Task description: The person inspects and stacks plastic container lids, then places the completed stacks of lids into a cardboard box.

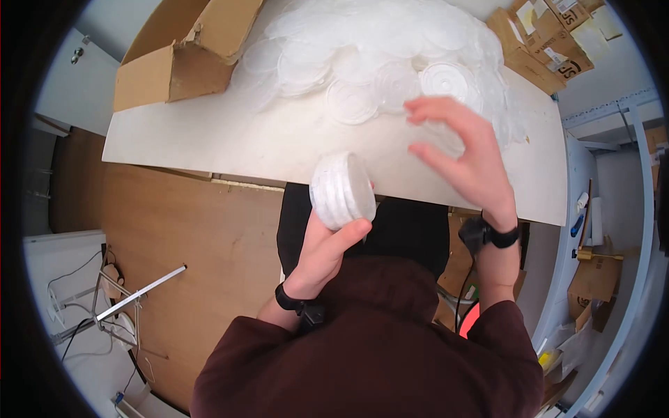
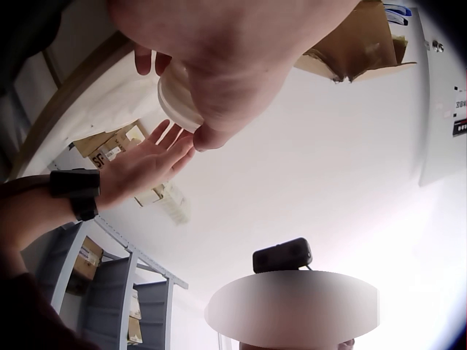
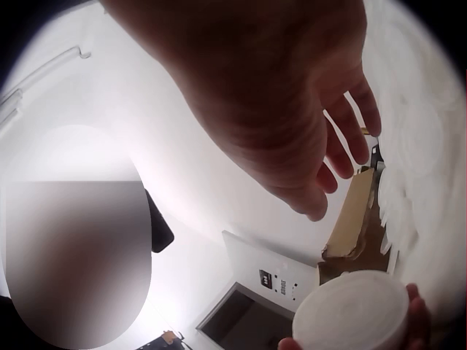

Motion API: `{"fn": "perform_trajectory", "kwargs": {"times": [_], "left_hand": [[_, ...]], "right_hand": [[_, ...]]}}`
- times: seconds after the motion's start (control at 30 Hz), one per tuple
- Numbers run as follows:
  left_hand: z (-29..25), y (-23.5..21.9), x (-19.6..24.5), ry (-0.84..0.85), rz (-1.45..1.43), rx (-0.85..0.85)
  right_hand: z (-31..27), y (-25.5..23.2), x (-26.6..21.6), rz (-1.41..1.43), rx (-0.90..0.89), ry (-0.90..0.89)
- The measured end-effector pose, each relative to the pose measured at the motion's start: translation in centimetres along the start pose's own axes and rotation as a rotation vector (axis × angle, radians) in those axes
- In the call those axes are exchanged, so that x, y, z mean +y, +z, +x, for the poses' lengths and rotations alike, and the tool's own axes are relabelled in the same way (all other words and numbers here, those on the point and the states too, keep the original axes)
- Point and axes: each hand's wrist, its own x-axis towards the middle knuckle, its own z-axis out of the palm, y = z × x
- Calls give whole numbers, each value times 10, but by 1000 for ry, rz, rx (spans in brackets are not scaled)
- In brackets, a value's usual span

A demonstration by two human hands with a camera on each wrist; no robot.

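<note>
While the table [image 1: 209,143] bears lids [image 1: 352,101] heaped beside a box [image 1: 143,80], the right hand [image 1: 474,153] hovers nearby, empty, thumb and fingers apart. At the table's near edge, the left hand [image 1: 323,259] grips a tilted stack [image 1: 338,191] between thumb and fingers, probably to keep its layers together.

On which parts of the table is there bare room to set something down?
On the white table, one bare patch lies between the open cardboard box and the front edge. Another, smaller, is at the front right corner, beyond the right hand. The back middle is crowded with heaped plastic lids.
</note>
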Motion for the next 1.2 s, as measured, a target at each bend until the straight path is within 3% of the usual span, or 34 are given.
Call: {"fn": "perform_trajectory", "kwargs": {"times": [0.07,0.17,0.3,0.37,0.5,0.57,0.7,0.87,1.1,1.2], "left_hand": [[-1,7,2,7,-40,-8],[-3,5,-5,-30,-47,-48],[-2,11,-3,-19,25,-47],[-2,11,0,-25,36,-74],[-2,8,-4,-39,22,-77],[-1,6,-2,-58,34,-102],[-4,1,-3,-71,30,-138],[-4,1,-4,-84,10,-140],[-1,-3,-4,-111,42,-189],[-1,-3,-2,-108,3,-208]], "right_hand": [[-30,15,-26,232,-241,26],[-61,49,-32,236,-153,5],[-73,54,-31,224,-69,9],[-78,52,-31,362,-97,131],[-81,47,-32,441,-89,203],[-81,45,-31,464,-167,258],[-85,51,-21,638,-160,243],[-88,43,-24,892,-276,524],[-92,51,-32,966,-216,607],[-94,52,-29,985,-278,622]]}}
